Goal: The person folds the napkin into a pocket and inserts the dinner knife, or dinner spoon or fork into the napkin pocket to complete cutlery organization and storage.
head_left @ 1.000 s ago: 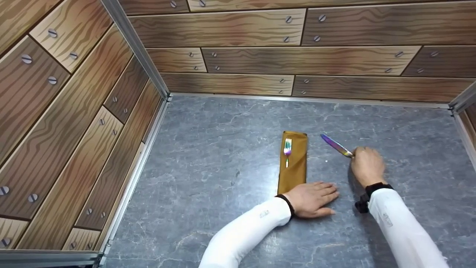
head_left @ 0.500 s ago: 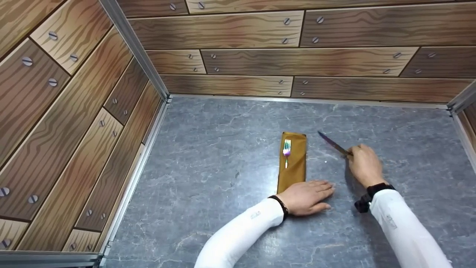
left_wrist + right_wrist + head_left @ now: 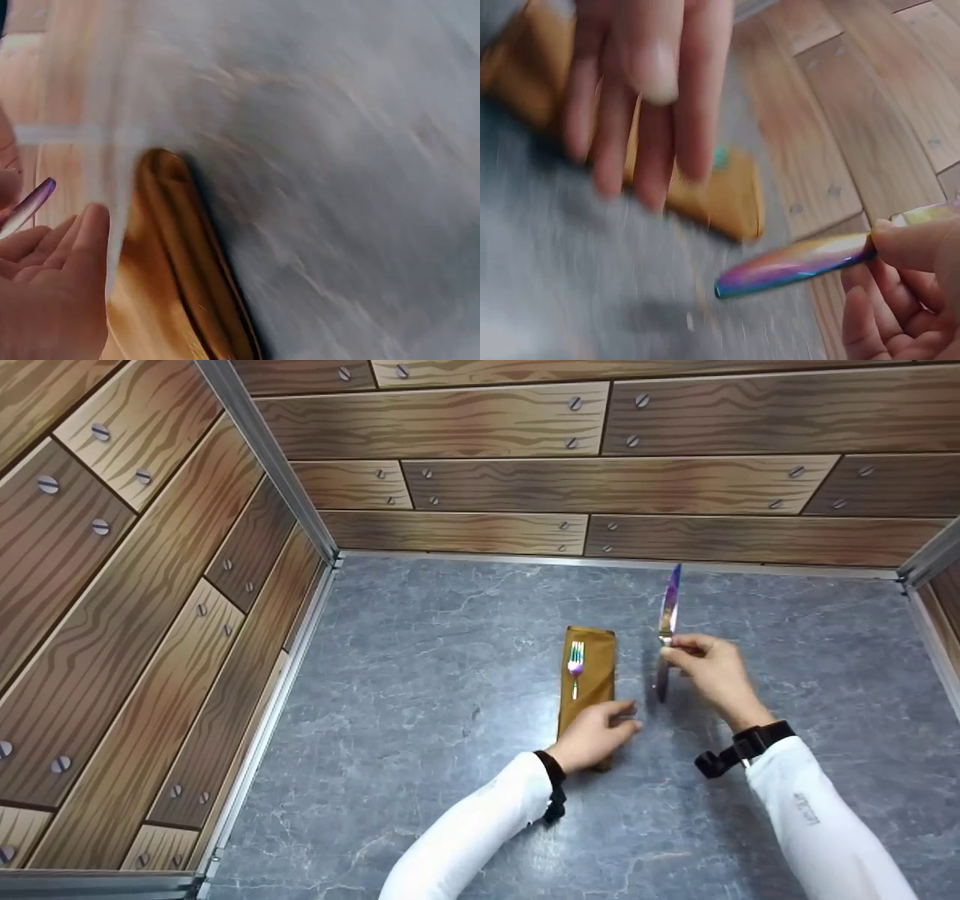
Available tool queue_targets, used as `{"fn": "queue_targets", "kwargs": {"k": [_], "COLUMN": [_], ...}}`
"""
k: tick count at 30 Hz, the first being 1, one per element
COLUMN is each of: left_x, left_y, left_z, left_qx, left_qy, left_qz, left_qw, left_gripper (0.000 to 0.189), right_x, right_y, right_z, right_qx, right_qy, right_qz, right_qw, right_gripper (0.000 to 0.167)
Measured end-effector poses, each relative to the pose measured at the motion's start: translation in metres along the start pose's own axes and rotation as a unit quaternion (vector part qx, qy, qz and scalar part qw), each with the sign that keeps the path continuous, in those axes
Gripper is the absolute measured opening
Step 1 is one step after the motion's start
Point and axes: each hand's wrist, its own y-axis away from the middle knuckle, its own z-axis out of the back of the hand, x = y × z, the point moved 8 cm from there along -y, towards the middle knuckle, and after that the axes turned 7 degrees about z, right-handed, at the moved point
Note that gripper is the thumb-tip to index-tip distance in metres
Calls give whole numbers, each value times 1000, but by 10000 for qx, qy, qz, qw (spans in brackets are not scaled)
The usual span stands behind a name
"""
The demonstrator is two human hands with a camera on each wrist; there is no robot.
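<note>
A brown folded cloth napkin (image 3: 598, 660) lies lengthwise on the grey marbled surface. On its upper left part rests a rainbow-coloured fork (image 3: 575, 666), tines pointing away. My right hand (image 3: 712, 671) pinches a table knife (image 3: 670, 604) of the same rainbow finish between thumb and fingertips, to the right of the napkin. The knife stands steeply with its blade up; in the right wrist view its handle (image 3: 795, 266) sticks out below the grip. My left hand (image 3: 594, 737) hovers over the napkin's near part, fingers extended and holding nothing, pointing toward the knife.
Wood-plank patterned panels form a back wall (image 3: 480, 484) and a left wall (image 3: 180, 607), edged with metal strips. Another panel (image 3: 946, 607) shows at the far right. The grey surface (image 3: 405, 697) stretches left of the napkin.
The right hand has turned the knife from slanting left to nearly upright, moving a little left and away. The left hand has risen from the surface and drawn back left, uncovering the napkin's near end.
</note>
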Motion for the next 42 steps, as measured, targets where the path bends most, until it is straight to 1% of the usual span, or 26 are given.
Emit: {"fn": "queue_targets", "kwargs": {"k": [1, 2, 3, 4, 6, 7, 8, 10, 11, 14, 17, 19, 22, 27, 29, 33, 35, 36, 37, 38, 39, 40, 41, 42], "left_x": [2, 4, 5, 7, 9, 10, 11, 12, 12, 13, 12, 11, 10, 13, 14, 15, 14, 14, 14, 14, 13, 11, 10, 8], "left_y": [-1, -1, -2, -2, -2, -2, -2, -1, -1, 0, 3, 6, 9, 14, 16, 21, 24, 26, 29, 32, 35, 38, 42, 46], "left_z": [1, 3, 4, 4, 7, 8, 9, 11, 12, 14, 16, 18, 19, 17, 17, 19, 20, 21, 22, 23, 25, 27, 29, 29], "left_qx": [30, 56, 68, 81, 78, 57, 30, 7, -8, -50, -80, -96, -128, -124, -124, -95, -5, 23, 40, 61, 74, 79, 76, 66], "left_qy": [627, 1222, 1774, 2279, 3056, 3276, 3404, 3520, 3531, 3445, 3253, 3154, 3055, 3013, 2978, 2785, 2560, 2325, 1997, 1567, 1021, 379, -308, -1061], "left_qz": [183, 345, 472, 589, 740, 775, 793, 810, 808, 797, 732, 683, 645, 675, 667, 583, 545, 524, 489, 426, 330, 185, 4, -231], "left_qw": [9979, 9919, 9830, 9719, 9492, 9416, 9369, 9325, 9321, 9354, 9427, 9465, 9499, 9511, 9522, 9586, 9651, 9712, 9786, 9867, 9942, 9991, 9995, 9941], "left_gripper": [53, 54, 54, 53, 51, 50, 47, 42, 39, 30, 22, 20, 20, 21, 21, 21, 24, 26, 28, 31, 33, 35, 37, 38], "right_x": [2, 5, 7, 8, 10, 10, 10, 10, 10, 10, 12, 13, 14, 10, 8, 6, 5, 4, 3, 3, 2, 3, 2, 2], "right_y": [1, 2, 2, 3, 5, 6, 6, 7, 8, 10, 11, 12, 11, 10, 10, 10, 10, 10, 9, 9, 8, 7, 6, 5], "right_z": [-4, -8, -13, -17, -26, -29, -33, -38, -41, -47, -51, -53, -53, -54, -56, -59, -61, -61, -61, -61, -61, -60, -58, -56], "right_qx": [64, 133, 201, 269, 418, 481, 542, 639, 684, 813, 913, 951, 929, 815, 850, 999, 1076, 1107, 1132, 1147, 1148, 1151, 1139, 1121], "right_qy": [-268, -478, -651, -815, -1036, -1083, -1104, -1111, -1103, -1120, -1240, -1333, -1515, -1795, -1881, -1987, -1973, -1958, -1924, -1889, -1827, -1761, -1638, -1521], "right_qz": [-49, -72, -90, -126, -196, -230, -277, -354, -382, -416, -436, -441, -528, -810, -907, -1068, -1147, -1182, -1208, -1217, -1209, -1195, -1175, -1128], "right_qw": [9996, 9987, 9976, 9962, 9935, 9927, 9920, 9911, 9908, 9895, 9871, 9855, 9827, 9770, 9742, 9691, 9676, 9672, 9672, 9677, 9689, 9703, 9728, 9755], "right_gripper": [49, 50, 51, 52, 54, 54, 55, 55, 55, 56, 56, 56, 55, 48, 46, 44, 43, 43, 42, 42, 41, 42, 43, 44]}}
